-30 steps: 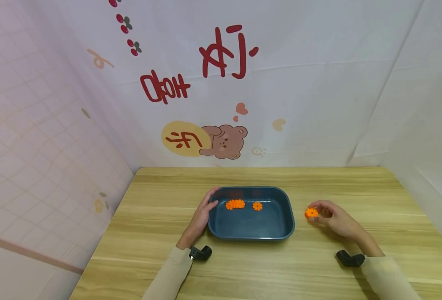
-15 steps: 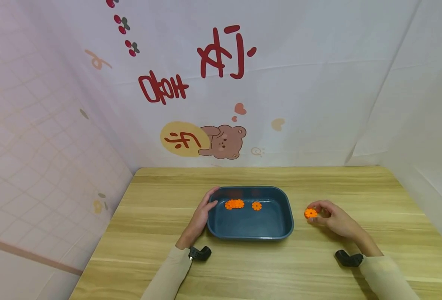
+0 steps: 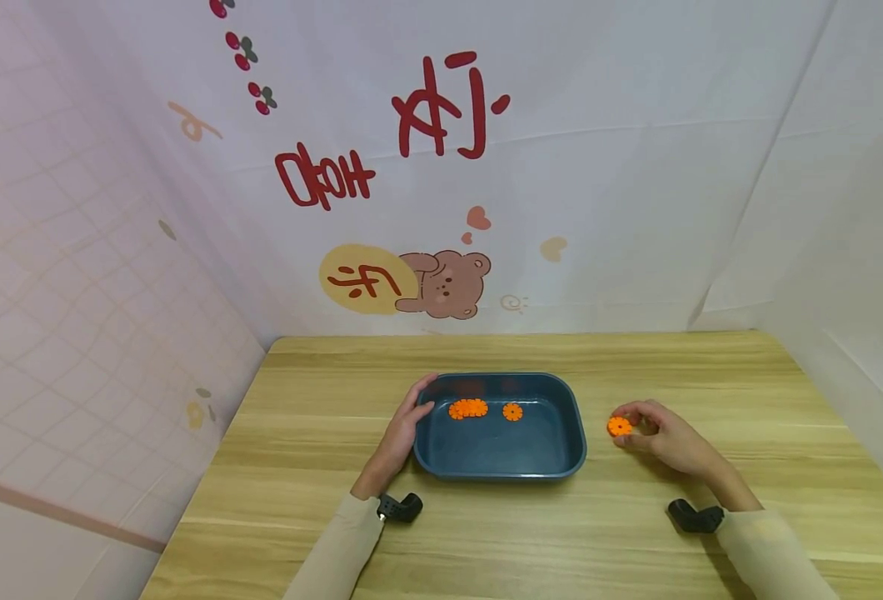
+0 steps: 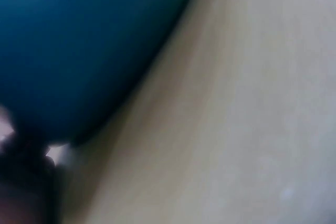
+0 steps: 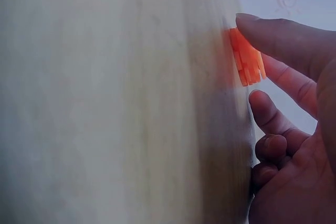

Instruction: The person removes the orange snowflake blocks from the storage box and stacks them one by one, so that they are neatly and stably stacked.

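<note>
Two pale sleeves (image 3: 775, 550) come in from the bottom of the head view, over the light wood desk (image 3: 539, 537), each with a black device (image 3: 402, 507) at the wrist. Beyond the left cuff, the left hand (image 3: 399, 435) grips the left side of a dark blue tray (image 3: 497, 450), its thumb over the rim and its fingers along the outside of the wall. The left wrist view is blurred and shows mostly the tray's outer wall and bare desk. To the tray's right, just beside it, the right hand (image 3: 670, 437) pinches a small orange stack (image 3: 620, 427) between thumb and fingers; the right wrist view shows it edge-on, several notched layers thick. Whether the stack touches the desk, I cannot tell. The tray is rectangular with rounded corners and sits flat. Its contents lie well back, near the far wall: an overlapping cluster of orange discs (image 3: 468, 408) on the left, too tightly lapped to count, and a single disc (image 3: 512, 412) apart to their right, its centre hole visible. Behind the desk hangs a white backdrop (image 3: 621, 192) printed with a brown bear (image 3: 452, 285), a yellow circle (image 3: 362, 280) and red characters (image 3: 441, 108).
</note>
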A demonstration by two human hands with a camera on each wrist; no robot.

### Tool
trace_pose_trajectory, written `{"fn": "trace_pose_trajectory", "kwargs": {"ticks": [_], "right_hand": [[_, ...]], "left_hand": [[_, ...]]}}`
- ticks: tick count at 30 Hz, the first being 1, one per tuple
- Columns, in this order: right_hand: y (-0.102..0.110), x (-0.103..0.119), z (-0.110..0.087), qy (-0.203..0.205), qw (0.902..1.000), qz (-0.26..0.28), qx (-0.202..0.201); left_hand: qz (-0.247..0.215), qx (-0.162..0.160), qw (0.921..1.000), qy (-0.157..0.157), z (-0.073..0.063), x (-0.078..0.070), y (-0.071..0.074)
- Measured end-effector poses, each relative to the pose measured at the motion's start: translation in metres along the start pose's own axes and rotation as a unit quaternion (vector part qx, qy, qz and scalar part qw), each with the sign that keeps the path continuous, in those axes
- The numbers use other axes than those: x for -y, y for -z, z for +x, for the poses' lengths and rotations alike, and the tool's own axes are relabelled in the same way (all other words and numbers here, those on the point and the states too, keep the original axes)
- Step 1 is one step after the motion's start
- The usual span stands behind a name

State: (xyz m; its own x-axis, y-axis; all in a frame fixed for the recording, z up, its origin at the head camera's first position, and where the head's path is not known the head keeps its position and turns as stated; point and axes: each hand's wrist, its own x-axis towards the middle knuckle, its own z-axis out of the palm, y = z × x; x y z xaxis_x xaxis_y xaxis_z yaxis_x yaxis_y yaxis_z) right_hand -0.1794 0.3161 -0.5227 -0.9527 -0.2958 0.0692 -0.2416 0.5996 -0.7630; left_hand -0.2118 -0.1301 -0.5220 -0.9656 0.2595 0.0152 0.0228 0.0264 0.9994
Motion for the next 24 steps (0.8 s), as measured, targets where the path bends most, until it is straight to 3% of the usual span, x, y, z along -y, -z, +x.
{"fn": "trace_pose_trajectory", "kwargs": {"ticks": [16,24], "right_hand": [[0.002,0.008,0.001,-0.002,1.0,0.005,0.004],[0.01,0.014,0.011,-0.005,1.0,0.0,-0.004]], "left_hand": [[0.0,0.001,0.9999,-0.01,0.0,0.0,0.001],[-0.006,0.004,0.9999,-0.012,0.001,0.001,0.001]]}}
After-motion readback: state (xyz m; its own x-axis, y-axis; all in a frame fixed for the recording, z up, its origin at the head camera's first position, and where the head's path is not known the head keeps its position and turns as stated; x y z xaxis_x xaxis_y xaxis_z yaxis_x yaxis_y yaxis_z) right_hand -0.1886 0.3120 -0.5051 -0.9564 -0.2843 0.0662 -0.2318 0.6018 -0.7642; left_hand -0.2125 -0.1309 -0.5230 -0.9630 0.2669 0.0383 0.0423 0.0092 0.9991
